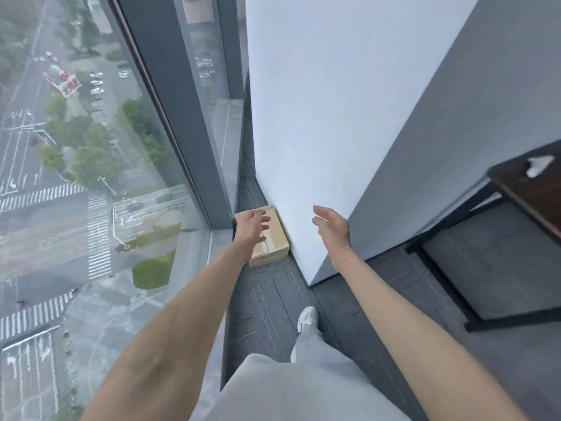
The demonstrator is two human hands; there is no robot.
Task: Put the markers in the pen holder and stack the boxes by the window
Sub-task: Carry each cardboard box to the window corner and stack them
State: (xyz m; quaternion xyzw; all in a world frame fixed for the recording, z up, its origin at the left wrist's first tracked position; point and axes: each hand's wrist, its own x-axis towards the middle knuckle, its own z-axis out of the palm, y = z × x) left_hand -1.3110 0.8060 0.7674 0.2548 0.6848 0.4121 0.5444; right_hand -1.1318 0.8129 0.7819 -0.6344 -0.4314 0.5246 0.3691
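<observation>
Here the box (277, 236) lies at twelve o'clock, between window (91, 177) and wall (303, 117). The left hand (250, 225) is over it, fingers loose, gripping nothing; the right hand (332, 227), at its three o'clock, is spread and empty. Likely light, stiff cardboard: grip opposite sides.

One cardboard box (275, 238) is recorded. Two hands are counted: left hand (250, 223) and right hand (332, 224). One table (529, 192) and one shoe (307, 319) are noted. One white item (538, 165), possibly crumpled paper, is logged.
</observation>
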